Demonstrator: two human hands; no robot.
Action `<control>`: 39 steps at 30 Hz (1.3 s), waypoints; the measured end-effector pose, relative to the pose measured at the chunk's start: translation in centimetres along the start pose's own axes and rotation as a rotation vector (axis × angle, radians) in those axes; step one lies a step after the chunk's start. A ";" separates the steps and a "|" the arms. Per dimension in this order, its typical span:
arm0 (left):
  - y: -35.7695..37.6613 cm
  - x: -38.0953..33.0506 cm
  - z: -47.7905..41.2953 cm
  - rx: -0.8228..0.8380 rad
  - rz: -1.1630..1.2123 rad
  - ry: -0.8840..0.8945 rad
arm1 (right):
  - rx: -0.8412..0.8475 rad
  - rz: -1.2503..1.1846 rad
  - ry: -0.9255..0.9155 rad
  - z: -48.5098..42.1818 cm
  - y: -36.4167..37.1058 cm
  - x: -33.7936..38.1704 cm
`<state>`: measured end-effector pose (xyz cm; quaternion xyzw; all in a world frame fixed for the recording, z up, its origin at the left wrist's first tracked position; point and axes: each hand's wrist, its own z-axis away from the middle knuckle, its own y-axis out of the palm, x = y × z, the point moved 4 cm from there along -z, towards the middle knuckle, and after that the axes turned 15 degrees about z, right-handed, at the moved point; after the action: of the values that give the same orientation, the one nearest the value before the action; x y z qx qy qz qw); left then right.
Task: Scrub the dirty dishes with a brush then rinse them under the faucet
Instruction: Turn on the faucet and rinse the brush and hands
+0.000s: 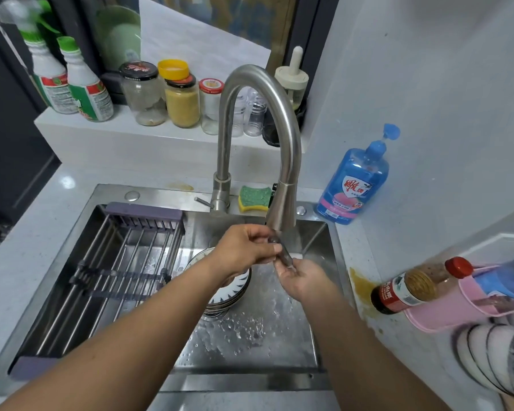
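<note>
- Pinching a small dark item [283, 254], too blurred to name, in the curled fingers of the left hand [244, 250], just under the spray head of the faucet [258, 114].
- Cupping the right hand [301, 278] palm-up beneath it, fingers relaxed, touching the item's lower end, with water running over both.
- Under the left wrist, inside the sink [250, 351]: a stack of striped dishes [229, 292] near the drain.
- Across the basin's left half: a roll-up rack [107, 262].
- Beside the faucet base: a green-and-yellow sponge [254, 197]; further right, a blue soap bottle [353, 182].
- Far right: more striped bowls [493, 354].
</note>
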<state>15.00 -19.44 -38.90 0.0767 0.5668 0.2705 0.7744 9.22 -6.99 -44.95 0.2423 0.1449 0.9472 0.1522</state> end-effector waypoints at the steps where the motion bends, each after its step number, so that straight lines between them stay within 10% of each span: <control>1: -0.1 0.1 -0.1 -0.021 -0.005 0.020 | -0.004 -0.010 -0.002 -0.3 -0.2 0.0; 8: -1.0 0.2 0.1 0.035 -0.337 0.165 | 0.083 0.154 0.001 0.6 -0.2 -0.6; 12: -2.2 -1.1 0.1 -0.143 -0.158 0.229 | 0.020 0.644 -0.052 0.8 -1.2 -0.6; 16: -3.1 -2.2 0.3 -0.254 -0.006 0.208 | -0.221 1.276 -0.506 2.2 -1.4 1.6; 21: -3.1 -1.4 0.1 -0.367 0.067 0.189 | -0.032 1.693 -0.978 4.3 1.6 0.8; 27: -4.0 -0.7 0.1 -0.438 0.236 0.110 | -0.197 2.030 -1.191 4.7 1.9 1.7; 39: -0.5 0.8 0.4 -0.137 0.200 -0.125 | -0.229 1.901 -0.975 1.9 -2.1 3.3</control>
<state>15.72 -19.39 -39.62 0.0966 0.4871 0.3789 0.7809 7.92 -3.51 -42.76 0.5918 -0.2689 0.4862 -0.5840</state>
